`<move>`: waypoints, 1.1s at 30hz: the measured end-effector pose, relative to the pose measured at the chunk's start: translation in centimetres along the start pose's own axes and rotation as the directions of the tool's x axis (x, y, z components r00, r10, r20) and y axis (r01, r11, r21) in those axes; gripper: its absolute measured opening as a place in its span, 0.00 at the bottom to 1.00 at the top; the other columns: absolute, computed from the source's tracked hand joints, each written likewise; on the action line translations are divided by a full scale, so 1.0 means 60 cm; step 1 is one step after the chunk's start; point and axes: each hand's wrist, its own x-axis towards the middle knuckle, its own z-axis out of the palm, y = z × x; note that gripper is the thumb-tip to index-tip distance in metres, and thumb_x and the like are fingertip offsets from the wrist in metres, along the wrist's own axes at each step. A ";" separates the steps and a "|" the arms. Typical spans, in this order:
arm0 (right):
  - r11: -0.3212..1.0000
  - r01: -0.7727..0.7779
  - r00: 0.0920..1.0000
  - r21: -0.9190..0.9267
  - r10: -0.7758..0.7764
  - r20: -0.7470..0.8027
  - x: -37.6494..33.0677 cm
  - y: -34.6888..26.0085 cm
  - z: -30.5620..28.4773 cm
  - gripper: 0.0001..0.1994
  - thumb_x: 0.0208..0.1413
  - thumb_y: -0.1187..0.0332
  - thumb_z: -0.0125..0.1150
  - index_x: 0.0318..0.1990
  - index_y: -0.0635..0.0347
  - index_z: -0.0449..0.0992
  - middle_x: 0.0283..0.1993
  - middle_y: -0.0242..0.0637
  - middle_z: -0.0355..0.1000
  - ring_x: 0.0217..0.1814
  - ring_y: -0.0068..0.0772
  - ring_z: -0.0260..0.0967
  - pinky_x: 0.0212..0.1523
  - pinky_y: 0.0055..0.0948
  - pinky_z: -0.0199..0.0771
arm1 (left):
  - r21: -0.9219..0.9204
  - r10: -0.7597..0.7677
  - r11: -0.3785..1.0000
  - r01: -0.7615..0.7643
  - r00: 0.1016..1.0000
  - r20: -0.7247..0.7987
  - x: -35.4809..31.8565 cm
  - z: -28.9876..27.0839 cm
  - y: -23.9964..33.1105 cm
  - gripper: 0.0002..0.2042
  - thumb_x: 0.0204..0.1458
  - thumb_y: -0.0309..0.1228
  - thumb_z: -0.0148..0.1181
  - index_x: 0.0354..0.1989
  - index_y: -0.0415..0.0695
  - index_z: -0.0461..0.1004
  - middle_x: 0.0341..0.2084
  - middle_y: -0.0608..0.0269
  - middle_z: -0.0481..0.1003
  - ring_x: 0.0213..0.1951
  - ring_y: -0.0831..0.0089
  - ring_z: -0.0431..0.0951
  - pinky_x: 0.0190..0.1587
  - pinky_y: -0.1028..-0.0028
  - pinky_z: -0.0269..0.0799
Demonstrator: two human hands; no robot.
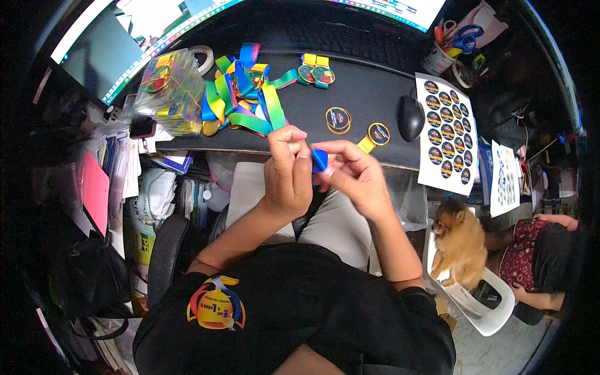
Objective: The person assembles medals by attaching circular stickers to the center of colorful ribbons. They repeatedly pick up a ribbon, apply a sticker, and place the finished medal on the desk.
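Just in front of the desk edge, above my lap, both hands meet at a folded piece of blue ribbon (pixel 319 160). My left hand (pixel 289 172) is closed with its fingers curled against the ribbon's left side. The thumb and fingers of my right hand (pixel 357 175) pinch it from the right; their tips are slightly blurred. Beyond my left hand lies a pile of multicoloured medal ribbons (pixel 250 94). A round medal (pixel 379 133) with a yellow ribbon lies beyond my right hand, and left of it rest stacked gold-rimmed discs (pixel 338 120).
Two ribboned medals (pixel 316 74) lie farther back. A clear plastic box (pixel 169 94) stands at left. On the right are a black mouse (pixel 410 118), a sheet of round stickers (pixel 447 137) and a cup of scissors (pixel 439 59). A dog (pixel 462 244) sits on a white chair (pixel 500 312), near another person (pixel 540 262).
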 end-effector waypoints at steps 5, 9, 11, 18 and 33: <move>0.992 0.066 0.996 0.110 -0.059 -0.063 0.004 0.005 0.024 0.19 0.55 0.77 0.59 0.55 0.66 0.66 0.40 0.31 0.71 0.40 0.17 0.69 0.42 0.19 0.71 | 0.008 0.012 1.000 -0.012 1.000 0.016 -0.014 0.013 -0.002 0.11 0.58 0.21 0.36 0.50 0.37 0.51 0.39 0.55 0.60 0.32 0.77 0.64 0.35 0.73 0.63; 0.986 0.113 0.976 0.119 -0.088 -0.197 0.010 0.013 0.026 0.18 0.58 0.74 0.56 0.55 0.67 0.66 0.38 0.31 0.70 0.38 0.18 0.68 0.40 0.20 0.71 | 0.077 0.078 0.994 -0.073 0.995 -0.065 -0.015 0.019 -0.004 0.10 0.59 0.21 0.40 0.48 0.36 0.53 0.31 0.56 0.66 0.25 0.75 0.70 0.27 0.73 0.65; 0.983 0.164 0.964 0.079 -0.143 -0.222 0.009 0.016 0.030 0.19 0.59 0.74 0.55 0.57 0.67 0.64 0.39 0.32 0.70 0.40 0.19 0.68 0.40 0.20 0.71 | 0.125 0.113 0.987 -0.102 0.991 -0.078 -0.015 0.020 -0.007 0.10 0.60 0.21 0.41 0.48 0.36 0.53 0.32 0.56 0.66 0.25 0.75 0.70 0.27 0.73 0.65; 0.971 0.180 0.947 0.156 -0.129 -0.294 0.003 0.028 0.047 0.21 0.55 0.79 0.57 0.57 0.66 0.63 0.42 0.34 0.69 0.42 0.19 0.68 0.42 0.21 0.72 | 0.249 0.271 0.940 -0.232 0.952 -0.139 -0.005 0.020 -0.028 0.09 0.59 0.22 0.46 0.47 0.37 0.57 0.30 0.54 0.71 0.21 0.70 0.73 0.23 0.72 0.68; 0.999 0.053 0.994 -0.012 -0.052 0.094 0.002 -0.002 -0.042 0.08 0.52 0.78 0.63 0.36 0.61 0.68 0.32 0.29 0.70 0.30 0.17 0.69 0.32 0.18 0.71 | -0.192 0.052 0.981 -0.015 0.980 0.192 -0.006 -0.003 -0.005 0.13 0.60 0.23 0.47 0.52 0.38 0.58 0.26 0.58 0.71 0.24 0.77 0.71 0.26 0.75 0.65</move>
